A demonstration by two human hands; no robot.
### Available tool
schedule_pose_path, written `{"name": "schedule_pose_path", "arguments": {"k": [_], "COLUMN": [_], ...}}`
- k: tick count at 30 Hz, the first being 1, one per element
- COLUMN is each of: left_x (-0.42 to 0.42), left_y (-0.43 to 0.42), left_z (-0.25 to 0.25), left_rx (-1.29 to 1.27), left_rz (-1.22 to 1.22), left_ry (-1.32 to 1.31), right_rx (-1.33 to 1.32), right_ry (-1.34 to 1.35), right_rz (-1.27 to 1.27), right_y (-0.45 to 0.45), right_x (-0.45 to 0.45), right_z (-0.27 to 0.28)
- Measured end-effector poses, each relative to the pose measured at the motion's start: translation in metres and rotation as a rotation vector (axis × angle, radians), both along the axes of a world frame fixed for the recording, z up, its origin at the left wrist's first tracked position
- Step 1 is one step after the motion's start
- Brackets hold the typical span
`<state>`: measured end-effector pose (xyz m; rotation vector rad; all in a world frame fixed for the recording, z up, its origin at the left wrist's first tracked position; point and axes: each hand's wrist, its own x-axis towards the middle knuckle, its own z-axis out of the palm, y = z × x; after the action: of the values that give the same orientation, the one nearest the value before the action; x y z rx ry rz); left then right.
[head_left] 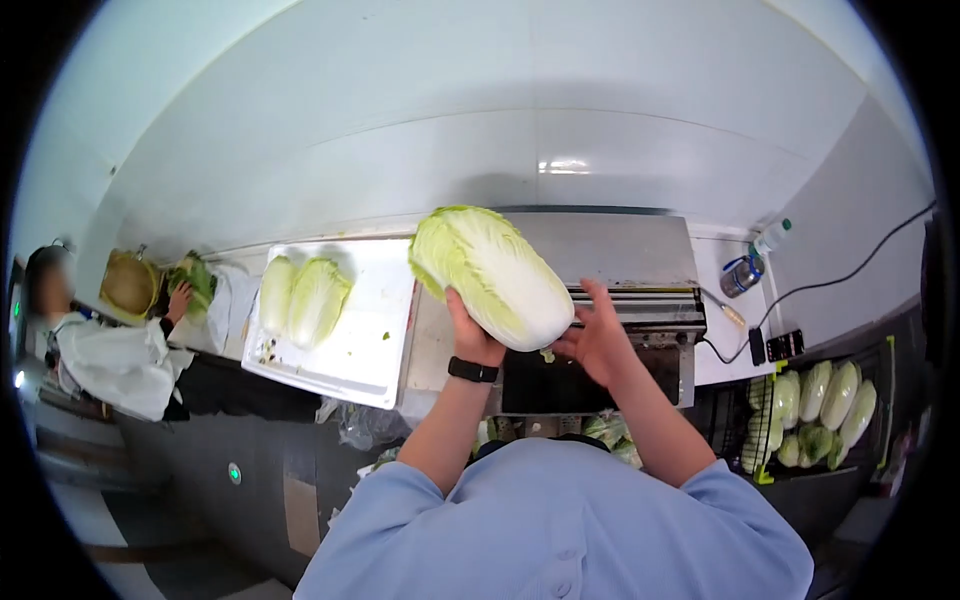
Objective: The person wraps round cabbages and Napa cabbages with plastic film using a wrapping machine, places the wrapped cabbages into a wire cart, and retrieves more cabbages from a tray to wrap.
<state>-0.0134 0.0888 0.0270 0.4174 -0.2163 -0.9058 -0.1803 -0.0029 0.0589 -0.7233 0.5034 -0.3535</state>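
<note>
Steadying the cabbage (490, 275) well needed your left hand (474, 333) cupped beneath, right hand (603, 348) spread (fingers apart) near its four-o'clock end.

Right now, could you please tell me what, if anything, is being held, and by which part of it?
The left grip holds a napa cabbage by its near side, around the middle; the right grip is at its white base, contact unclear.

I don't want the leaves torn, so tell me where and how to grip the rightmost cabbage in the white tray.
Best take the rightmost cabbage low, around its pale stem end, coming from its right. It lies on its side, its left flank close against the other cabbage; the leafy end probably tears more easily.
</note>
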Motion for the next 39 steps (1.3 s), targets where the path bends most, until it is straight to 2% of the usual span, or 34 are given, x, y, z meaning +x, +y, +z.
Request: {"name": "schedule_pose_path", "arguments": {"k": [2,3,5,6,7,8,10,12,13,17,20,24,27,30,33,36,39], "left_x": [-0.007,-0.01,-0.01,-0.007,0.002,0.014,0.044,0.053,0.051,0.029,0.027,0.013,0.009,0.005,0.01,0.014,0.014], "left_y": [-0.003,-0.004,-0.021,-0.03,-0.042,-0.052,-0.068,-0.094,-0.103,-0.14,-0.168,-0.175,-0.178,-0.174,-0.171,-0.167,-0.167], "left_z": [-0.016,-0.024,-0.046,-0.043,-0.033,-0.022,0.003,0.011,0.011,0.003,-0.046,-0.047,-0.062,-0.06,-0.053,-0.052,-0.049], "left_rx": [0.052,0.095,0.146,0.159,0.173,0.192,0.11,0.098,0.09,0.36,0.598,0.693,0.724,0.843,0.738,0.757,0.901], "left_rz": [0.016,-0.013,0.004,-0.021,-0.035,-0.045,-0.304,-0.495,-0.579,-0.522,-0.488,-0.46,-0.318,-0.273,-0.426,-0.454,-0.325], "left_ry": [-0.139,-0.221,-0.382,-0.401,-0.416,-0.433,-0.153,-0.169,-0.173,-0.254,-0.477,-0.459,-0.52,-0.681,-0.871,-0.867,-0.864], "right_rx": [0.1,0.154,0.045,-0.003,0.055,-0.059,-0.371,-0.607,-0.636,-0.739,-0.75,-0.714,-0.817,-1.001,-0.836,-0.88,-1.026], "right_ry": [-0.043,-0.18,-0.131,-0.1,-0.165,-0.123,-0.026,0.063,0.102,0.185,0.184,0.172,0.253,0.232,0.258,0.228,0.321], "right_rz": [0.012,0.003,-0.151,-0.221,-0.248,-0.307,-0.334,-0.306,-0.278,-0.143,-0.057,0.017,0.102,0.148,0.213,0.217,0.232], "right_y": [0.017,0.02,0.005,-0.003,-0.02,-0.038,-0.066,-0.101,-0.118,-0.185,-0.224,-0.253,-0.261,-0.264,-0.265,-0.263,-0.266], "right_x": [-0.009,-0.006,-0.006,-0.008,-0.017,-0.025,-0.04,-0.05,-0.055,-0.068,-0.078,-0.085,-0.09,-0.097,-0.107,-0.106,-0.101], "right_z": [-0.002,-0.014,-0.016,-0.016,-0.02,-0.018,0.01,0.02,0.018,0.003,-0.03,-0.064,-0.075,-0.08,-0.074,-0.077,-0.079]}}
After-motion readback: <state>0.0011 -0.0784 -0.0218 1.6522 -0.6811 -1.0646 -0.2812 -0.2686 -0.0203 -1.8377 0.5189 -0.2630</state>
